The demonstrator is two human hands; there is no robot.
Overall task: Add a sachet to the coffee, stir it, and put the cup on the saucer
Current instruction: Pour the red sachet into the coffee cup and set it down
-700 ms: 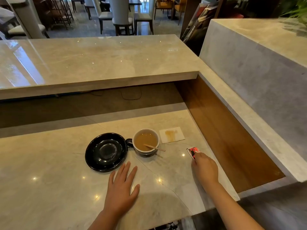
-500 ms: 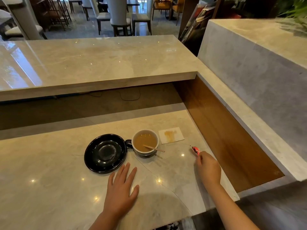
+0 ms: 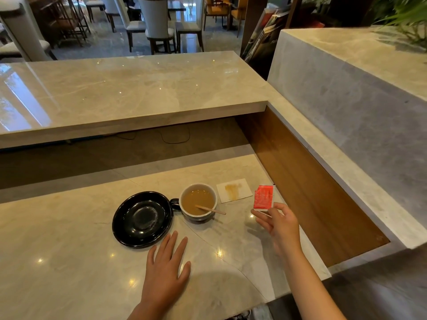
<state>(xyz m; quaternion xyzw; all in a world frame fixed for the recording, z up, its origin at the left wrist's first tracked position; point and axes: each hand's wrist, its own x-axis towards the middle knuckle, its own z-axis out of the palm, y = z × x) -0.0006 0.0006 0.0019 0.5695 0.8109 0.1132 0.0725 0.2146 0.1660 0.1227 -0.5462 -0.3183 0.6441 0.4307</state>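
A: Where's the sachet?
B: My right hand (image 3: 280, 224) pinches the red sachet (image 3: 263, 197) aloft, right of the coffee cup (image 3: 198, 201). Left hand (image 3: 166, 266) lies flat, fingers spread, holding nothing
A: Next?
B: Probably tearing it open, needing both hands

Even, moderate indoor light. Ceiling-lamp glints dot my marble counter (image 3: 69, 262); window glare streaks the raised ledge (image 3: 138, 88) at ten o'clock. Soft shadow beneath my forearms. Wide-angle bending at edges; focus sharp throughout.
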